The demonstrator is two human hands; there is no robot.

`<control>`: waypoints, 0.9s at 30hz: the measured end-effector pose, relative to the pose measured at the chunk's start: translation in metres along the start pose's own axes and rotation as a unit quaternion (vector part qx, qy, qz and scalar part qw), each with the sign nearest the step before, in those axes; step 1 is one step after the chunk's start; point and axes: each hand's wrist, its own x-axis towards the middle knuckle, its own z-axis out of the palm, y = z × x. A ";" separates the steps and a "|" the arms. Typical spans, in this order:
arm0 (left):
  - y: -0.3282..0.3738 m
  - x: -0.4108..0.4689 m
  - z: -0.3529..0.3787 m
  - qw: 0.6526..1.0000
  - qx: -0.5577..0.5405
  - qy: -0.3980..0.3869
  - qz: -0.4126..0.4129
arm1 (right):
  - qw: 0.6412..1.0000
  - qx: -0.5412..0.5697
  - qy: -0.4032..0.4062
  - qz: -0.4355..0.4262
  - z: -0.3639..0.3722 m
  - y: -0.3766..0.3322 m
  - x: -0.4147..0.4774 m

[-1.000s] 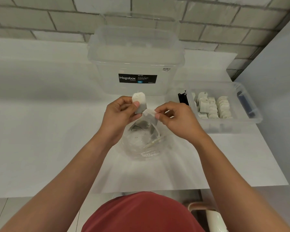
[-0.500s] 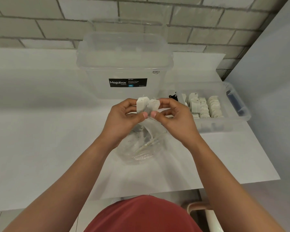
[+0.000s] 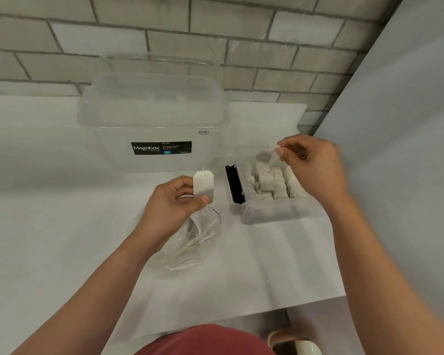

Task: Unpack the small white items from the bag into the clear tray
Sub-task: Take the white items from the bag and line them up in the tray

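Note:
My left hand pinches a small white sachet upright above the clear plastic bag, which lies crumpled on the table. My right hand pinches a second white sachet, blurred, over the clear tray. Several white sachets stand in rows inside the tray.
A large clear lidded box labelled Megabox stands behind the bag. A black clip sits at the tray's left end. A grey partition rises on the right and a brick wall behind. The table's front edge is near my body.
My hands were together holding two sachets over the bag. Now my right hand has carried one sachet right, above the tray. My left hand stays with the other.

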 end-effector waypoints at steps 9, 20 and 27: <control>0.004 -0.002 0.012 0.999 0.005 0.052 -0.003 | 0.960 -0.130 -0.243 0.041 0.009 0.075 0.046; 0.002 -0.004 0.031 0.997 0.017 0.071 0.002 | 0.943 -0.202 -0.259 0.042 0.062 0.108 0.054; 0.007 0.004 0.047 0.997 0.049 0.059 0.011 | 0.979 -0.109 -0.167 0.030 0.019 0.081 0.046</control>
